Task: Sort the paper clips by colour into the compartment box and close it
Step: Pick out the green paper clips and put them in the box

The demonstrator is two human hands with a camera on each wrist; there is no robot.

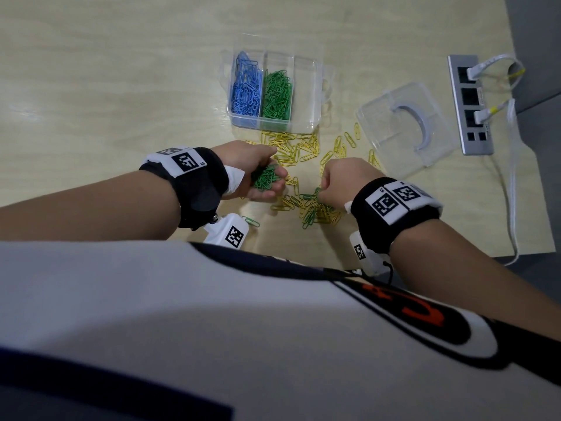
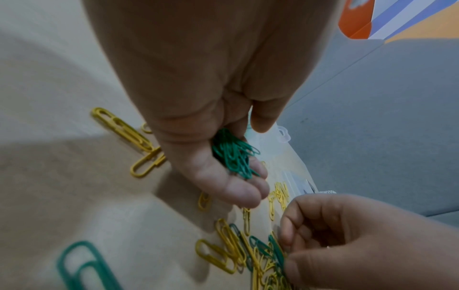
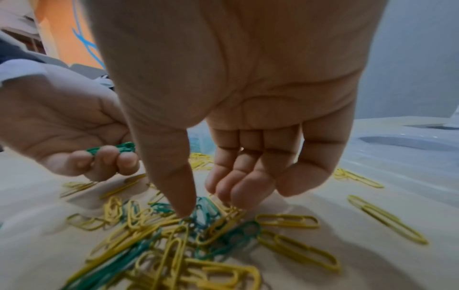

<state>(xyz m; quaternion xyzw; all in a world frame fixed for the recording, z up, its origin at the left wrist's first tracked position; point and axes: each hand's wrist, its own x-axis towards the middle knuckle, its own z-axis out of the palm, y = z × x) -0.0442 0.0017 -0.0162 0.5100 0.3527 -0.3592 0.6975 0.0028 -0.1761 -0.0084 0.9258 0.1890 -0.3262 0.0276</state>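
Roughly halfway: left hand (image 1: 258, 174) cups green clips (image 1: 267, 177); right hand (image 1: 340, 180) fingers (image 3: 236, 188), half-curled, touch the mixed pile (image 1: 315, 209) beneath (yellows unsorted, lid (image 1: 406, 123) off).

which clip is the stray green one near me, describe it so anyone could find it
Start at the wooden table and go to its near edge, under the left hand. A single green clip lies there beside the white wrist camera. It lies alone, left of the mixed pile.

box (image 1: 303, 124) open (lid (image 1: 406, 123) beside) | blue (image 1: 246, 86), green (image 1: 277, 94) clips sorted | yellow (image 1: 299, 147) loose
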